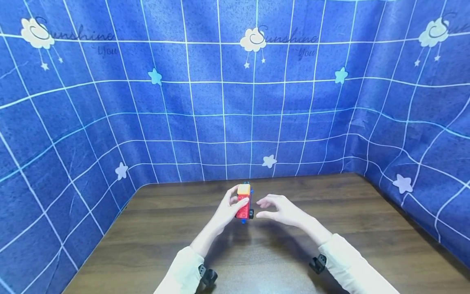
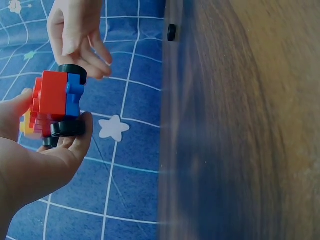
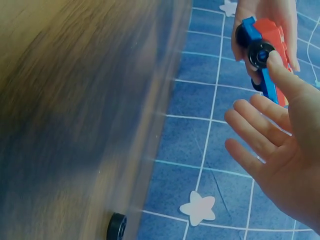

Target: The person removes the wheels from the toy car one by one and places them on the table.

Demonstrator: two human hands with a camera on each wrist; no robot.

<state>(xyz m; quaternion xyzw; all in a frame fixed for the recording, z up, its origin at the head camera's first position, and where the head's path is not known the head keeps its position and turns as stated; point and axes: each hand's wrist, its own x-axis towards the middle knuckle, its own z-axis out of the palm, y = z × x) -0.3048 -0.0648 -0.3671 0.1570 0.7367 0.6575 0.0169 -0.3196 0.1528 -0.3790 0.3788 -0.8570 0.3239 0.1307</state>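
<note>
A toy car (image 1: 242, 212) of red, yellow and blue building bricks with black wheels is held above the table by my left hand (image 1: 226, 212). My left thumb lies over its red top, with the fingers around the far side and underneath. In the left wrist view, black wheels (image 2: 68, 128) show on the blue base. A bare blue peg (image 1: 252, 191) sticks out at the car's front right. My right hand (image 1: 282, 209) is just right of the car, fingers spread and holding nothing. Its thumb overlaps a wheel (image 3: 260, 54) in the right wrist view, but a gap shows from the head.
A loose black wheel (image 3: 116, 226) stands on the brown wooden table (image 1: 154, 228), also seen in the left wrist view. Behind and beside the table hangs a blue grid-patterned cloth (image 1: 205, 130). Dark wrist cameras (image 1: 318, 263) sit on both sleeves.
</note>
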